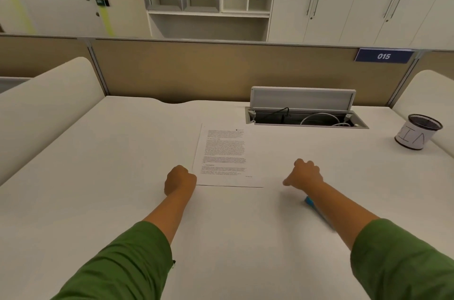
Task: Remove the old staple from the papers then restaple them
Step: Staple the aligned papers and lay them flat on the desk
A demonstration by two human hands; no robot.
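The papers (224,156) lie flat on the desk (122,152), long axis toward twelve o'clock. My left hand (179,180), fingers curled and holding nothing, touches their near-left corner. My right hand (303,175), also curled, is at three o'clock, apart; I cannot tell whether it holds anything. Something blue (310,201) lies under that wrist.

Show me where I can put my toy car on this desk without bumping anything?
Bare desk lies left of the papers and left hand, and near you between the green sleeves. It is busier on the right: right hand, blue thing under that arm, open cable hatch, mesh cup.
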